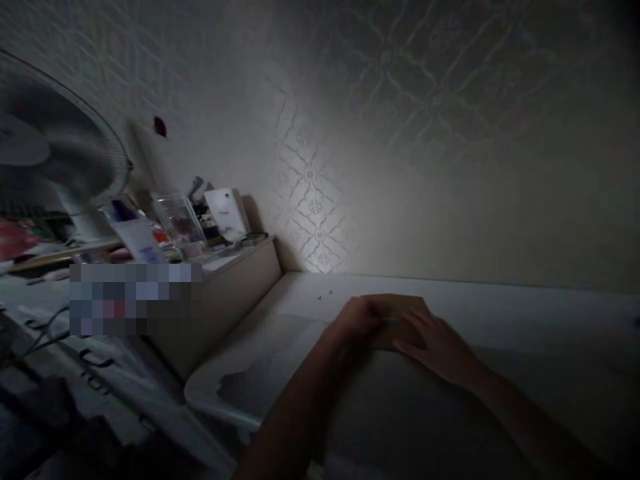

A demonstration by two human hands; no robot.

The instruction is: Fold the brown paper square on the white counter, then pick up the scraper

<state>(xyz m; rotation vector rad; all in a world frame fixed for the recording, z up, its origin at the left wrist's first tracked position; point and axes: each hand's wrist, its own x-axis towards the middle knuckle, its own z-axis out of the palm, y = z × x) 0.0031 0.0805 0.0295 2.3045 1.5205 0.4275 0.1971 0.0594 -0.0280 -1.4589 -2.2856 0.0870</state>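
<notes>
A flat brown piece (400,305), perhaps cardboard, lies on the white surface (450,293) near the patterned wall. My left hand (356,320) is closed on its left side, with the fingertips hidden. On its right side rests my right hand (440,347), fingers spread and thumb apart, touching it without gripping. A thin line of small marks shows on the brown piece between the hands. The view is dim, so its thickness cannot be made out.
A fan (30,147) stands at the far left. Beside it, a dresser (235,287) holds a white box (227,210), a clear container (180,223) and a white tube (137,240). Drawers with dark handles (96,359) face the lower left. Patterned wallpaper (310,173) rises behind.
</notes>
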